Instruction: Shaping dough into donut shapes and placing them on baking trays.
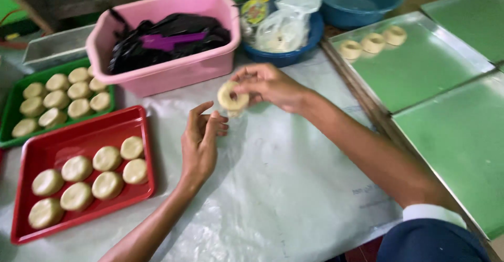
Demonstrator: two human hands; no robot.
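Dough ring (pixel 232 97) is pinched in the fingertips of the right hand (pixel 270 86), held up just above the plastic-covered table (pixel 278 188), while the left hand (pixel 200 144) sits just below and beside it, empty, fingers loosely curled and half open. From where I'm watching, that ring looks soft and light, probably a bit sticky, so I'd guess it stretches or dents if you squeeze hard; best held by the outer rim with a light grip, not through the thin side of the hole. Left of the left hand there's a red tray (pixel 84 136) of flat dough rounds, and beyond it a green tray (pixel 10 115) with more. Past the right hand, a metal tray with a green liner (pixel 420 67) has three finished rings (pixel 373 42) at its far end. Pink tub (pixel 173 67) with black bags sits just beyond both hands. Can't tell what's in the plastic bag (pixel 286 25) in the blue bowl, and the nearer green tray on the right is cut off by the frame edge.
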